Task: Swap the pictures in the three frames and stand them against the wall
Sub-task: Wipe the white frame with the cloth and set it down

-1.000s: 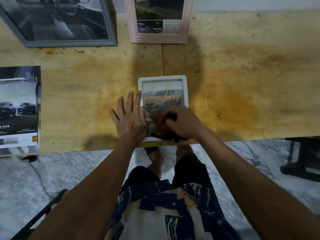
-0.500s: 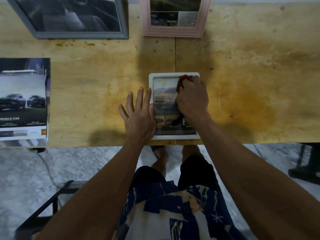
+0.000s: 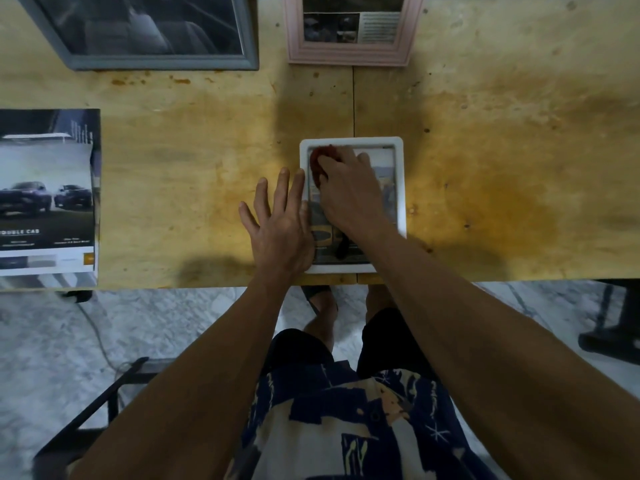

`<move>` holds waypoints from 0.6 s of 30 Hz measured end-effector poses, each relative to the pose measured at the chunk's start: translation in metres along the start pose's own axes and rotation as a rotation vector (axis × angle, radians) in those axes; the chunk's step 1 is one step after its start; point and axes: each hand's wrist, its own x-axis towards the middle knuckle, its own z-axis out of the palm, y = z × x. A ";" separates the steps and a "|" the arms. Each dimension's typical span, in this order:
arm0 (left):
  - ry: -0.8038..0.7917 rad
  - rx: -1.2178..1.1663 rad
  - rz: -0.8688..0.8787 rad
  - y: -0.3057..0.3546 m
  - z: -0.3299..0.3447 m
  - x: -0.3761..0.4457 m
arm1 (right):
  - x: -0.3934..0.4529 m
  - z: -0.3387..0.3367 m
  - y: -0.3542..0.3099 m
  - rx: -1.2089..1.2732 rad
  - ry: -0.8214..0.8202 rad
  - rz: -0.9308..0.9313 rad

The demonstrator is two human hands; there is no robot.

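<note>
A small white frame [image 3: 399, 188] lies flat at the table's near edge, face up, with a picture of a yellow truck under its glass. My right hand [image 3: 349, 192] grips a dark red cloth [image 3: 317, 161] and presses it on the glass near the frame's top left corner. My left hand [image 3: 280, 226] lies flat with spread fingers on the frame's left edge and the table beside it. A grey frame [image 3: 162, 60] and a pink frame [image 3: 349, 57] stand against the wall at the back.
A car brochure [image 3: 46, 192] lies on the wooden table [image 3: 502, 150] at the left, near the front edge. A dark chair or stand [image 3: 613, 334] is on the floor at the right. A cable [image 3: 93, 327] runs over the marble floor at the left.
My right hand has carried the cloth from the frame's lower part up over the glass to its top left corner. My left hand has stayed flat on the frame's left edge.
</note>
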 end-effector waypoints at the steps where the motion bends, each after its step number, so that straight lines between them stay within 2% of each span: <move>1: -0.001 -0.006 -0.005 0.000 0.000 0.000 | -0.002 0.002 -0.003 -0.001 -0.004 -0.011; 10: -0.010 -0.065 -0.025 0.001 -0.002 0.000 | -0.032 -0.002 0.005 -0.101 -0.064 -0.071; 14: -0.006 -0.080 -0.029 0.002 -0.003 0.001 | -0.027 -0.012 0.037 -0.250 -0.087 0.039; 18: -0.004 -0.088 -0.037 0.003 -0.002 0.001 | -0.031 -0.017 0.053 -0.275 -0.088 0.218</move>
